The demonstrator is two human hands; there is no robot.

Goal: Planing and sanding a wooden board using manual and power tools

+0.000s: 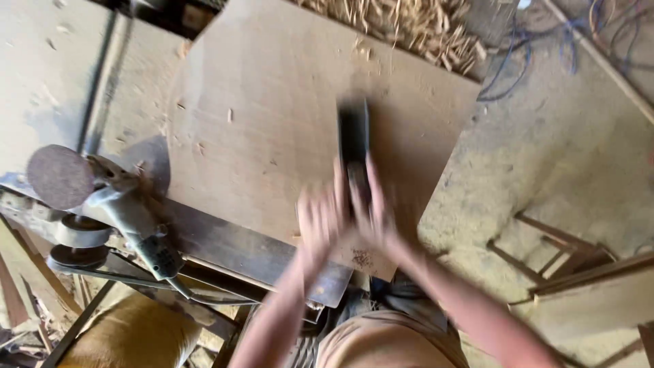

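A large plywood board [272, 116] lies flat on a workbench. On it rests a dark, long hand plane [353, 136], blurred by motion. My left hand [320, 218] and my right hand [375, 208] are clasped together around the near end of the hand plane, close to the board's near edge. Both hands are blurred, so the fingers are hard to make out.
An angle grinder [129, 218] with a round sanding disc [60, 176] lies on the bench at the left. Wood shavings [409, 27] are heaped beyond the board. Blue cables [531, 48] run over the dusty floor, and a wooden frame [558, 252] lies at the right.
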